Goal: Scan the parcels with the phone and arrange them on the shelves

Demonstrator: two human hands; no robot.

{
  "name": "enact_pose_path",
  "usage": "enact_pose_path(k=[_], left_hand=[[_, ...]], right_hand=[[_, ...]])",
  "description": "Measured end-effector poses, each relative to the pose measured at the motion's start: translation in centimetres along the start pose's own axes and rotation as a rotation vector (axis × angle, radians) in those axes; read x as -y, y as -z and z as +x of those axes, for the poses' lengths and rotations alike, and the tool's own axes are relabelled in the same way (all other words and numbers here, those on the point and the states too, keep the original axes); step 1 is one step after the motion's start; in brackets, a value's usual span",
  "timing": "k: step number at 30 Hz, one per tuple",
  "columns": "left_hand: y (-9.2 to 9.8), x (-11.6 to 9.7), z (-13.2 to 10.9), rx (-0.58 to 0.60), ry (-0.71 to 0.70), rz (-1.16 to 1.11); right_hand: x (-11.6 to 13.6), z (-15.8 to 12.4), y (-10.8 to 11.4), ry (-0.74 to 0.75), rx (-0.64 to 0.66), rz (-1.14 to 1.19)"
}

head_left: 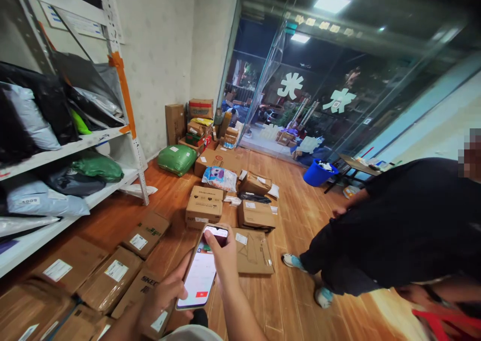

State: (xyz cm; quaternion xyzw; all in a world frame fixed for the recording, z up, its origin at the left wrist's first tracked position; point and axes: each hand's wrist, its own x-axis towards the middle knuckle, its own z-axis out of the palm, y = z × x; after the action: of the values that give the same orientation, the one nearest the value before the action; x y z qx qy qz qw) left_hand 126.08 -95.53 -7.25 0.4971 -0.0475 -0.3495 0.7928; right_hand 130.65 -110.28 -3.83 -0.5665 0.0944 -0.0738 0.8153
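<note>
A smartphone (199,278) is held upright and tilted in front of me, its lit screen facing me. The screen shows a mostly white page with a red button near the bottom; its text is too small to read. My left hand (165,292) grips the phone's lower left side, its thumb at the screen edge. At the upper right side is my right hand (225,256), closed around the phone with its thumb over the top of the screen. The fingers behind the phone are hidden. Beyond it on the floor lies a flat cardboard box (253,256).
Cardboard boxes (112,273) cover the floor at lower left. A white shelf rack (80,143) holds bagged parcels. More boxes (205,203) and a green sack (176,160) lie ahead. A person in black (417,220) stands at right, near a blue bin (317,173) and glass doors (300,95).
</note>
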Motion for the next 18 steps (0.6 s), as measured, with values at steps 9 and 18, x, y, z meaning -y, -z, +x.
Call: enact_pose_path(k=[9,18], left_hand=[[-0.8,-0.3,-0.1,-0.001,0.032,-0.055],[-0.5,-0.1,-0.3,0.042,0.004,-0.094]], right_hand=[[1.2,-1.4,0.0,-0.015,-0.009,0.058],[0.6,-1.1,-0.1,0.008,0.028,0.031]])
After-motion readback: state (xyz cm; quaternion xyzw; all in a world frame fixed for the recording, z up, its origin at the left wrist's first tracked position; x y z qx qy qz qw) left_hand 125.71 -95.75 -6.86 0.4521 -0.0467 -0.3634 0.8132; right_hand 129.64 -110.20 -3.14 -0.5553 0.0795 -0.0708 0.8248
